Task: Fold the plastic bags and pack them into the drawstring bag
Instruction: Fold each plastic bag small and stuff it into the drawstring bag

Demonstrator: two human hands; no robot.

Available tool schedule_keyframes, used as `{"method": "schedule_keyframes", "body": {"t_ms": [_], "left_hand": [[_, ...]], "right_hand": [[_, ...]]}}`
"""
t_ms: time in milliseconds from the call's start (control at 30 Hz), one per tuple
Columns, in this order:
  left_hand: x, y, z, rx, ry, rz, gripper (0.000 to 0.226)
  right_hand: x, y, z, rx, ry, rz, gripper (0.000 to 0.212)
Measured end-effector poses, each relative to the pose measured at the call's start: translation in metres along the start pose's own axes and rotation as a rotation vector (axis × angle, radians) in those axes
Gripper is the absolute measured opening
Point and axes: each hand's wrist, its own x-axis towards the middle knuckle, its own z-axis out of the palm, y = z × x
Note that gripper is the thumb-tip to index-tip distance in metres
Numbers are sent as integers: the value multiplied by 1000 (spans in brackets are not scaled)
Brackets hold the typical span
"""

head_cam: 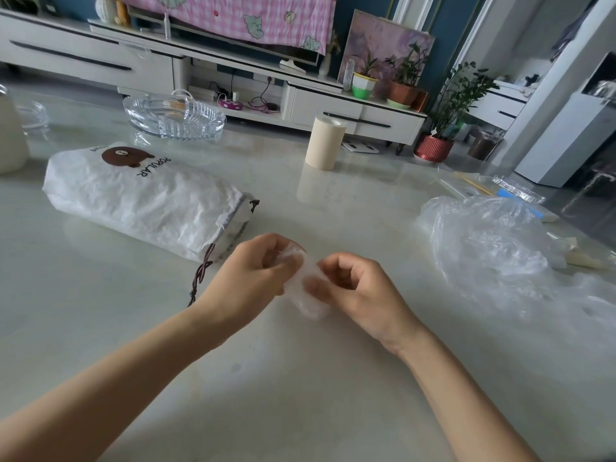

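A small folded clear plastic bag (308,288) is held just above the pale table (300,378) between both hands. My left hand (246,278) pinches its upper left end and my right hand (360,291) pinches its right side with curled fingers. The white drawstring bag (140,195) with a brown bear print lies on its side to the left, its mouth and dark cords (200,275) facing my left hand. A heap of loose clear plastic bags (493,245) lies at the right.
A beige roll (325,143) stands upright at the table's middle back. A glass dish (173,118) sits at the back left, a cream jug (10,135) at the far left edge. Small packets and sticks (506,191) lie behind the heap.
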Motion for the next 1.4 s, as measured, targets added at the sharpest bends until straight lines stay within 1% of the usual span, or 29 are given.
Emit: {"method": "schedule_keyframes", "body": {"t_ms": [100,167,200,267,300,334,367,400,434,501,534,567,601,667,701,767,868,934,968,1001,1068,1135,1168,1201,1235,1268,1301,1368,1401], "left_hand": [[1,-1,-1,-13,-10,-34,17],[2,-1,0,-58,-49,-143,20],[2,0,1,-120,-82,-239,21],[0,7,1,-282,-195,-486,24],[-2,9,1,-323,-266,-563,25],[-3,8,2,-308,-309,-580,26],[-5,7,4,-228,-307,-544,25],[-6,4,5,-94,-245,-436,24],[-7,1,7,80,-114,-244,22],[-5,0,0,459,229,240,15],[-2,0,-8,624,343,432,15],[1,-1,-15,748,408,561,20],[6,-3,-23,824,434,630,25],[14,-3,-35,821,457,668,27],[15,-2,-36,778,426,695,27],[10,0,-27,740,289,785,30],[3,-5,-9,804,49,859,41],[2,-11,-3,799,-3,812,46],[2,-13,-1,776,-24,771,47],[2,-14,0,743,-45,743,46],[2,-16,3,655,-61,721,43],[2,-16,5,564,-17,695,35],[1,-15,7,511,19,647,28],[-1,-15,8,459,60,573,18],[-2,-13,11,405,73,476,10],[-3,-12,13,325,47,359,7],[-3,-10,14,209,6,247,7],[-4,-7,13,6,-91,68,19],[-4,-6,12,8,-137,17,21]], "right_hand": [[-2,-1,-1,-49,-54,-31,13],[-2,0,-2,-87,-50,-57,17],[-2,0,-2,-69,-56,-65,17],[-2,-2,-3,104,-99,-66,15],[-3,-3,-4,242,-125,-55,14],[-2,-4,-4,375,-139,-39,15],[-1,-5,-6,471,-120,-30,16],[1,-6,-7,522,-70,-23,18],[2,-6,-10,540,-3,-18,20],[5,-7,-13,552,99,-13,22],[5,-7,-13,563,127,-6,21],[5,-7,-14,568,146,1,20],[5,-6,-14,564,156,9,18],[5,-5,-14,526,170,33,13],[5,-3,-13,497,168,44,11],[5,-2,-12,431,140,58,6],[2,-3,-8,363,49,59,7],[1,-2,-7,341,16,40,8],[1,-2,-7,362,6,36,4],[1,-1,-8,383,-2,31,9],[3,-1,-10,413,-25,42,30],[2,-2,-10,453,-64,44,43],[2,-2,-10,467,-93,37,47],[1,-4,-9,466,-105,33,43],[0,-4,-9,451,-96,29,33],[0,-5,-7,442,-80,28,23],[1,-4,-7,433,-62,28,17],[1,-3,-5,404,-10,32,15],[2,-2,-5,393,25,39,14]]}}
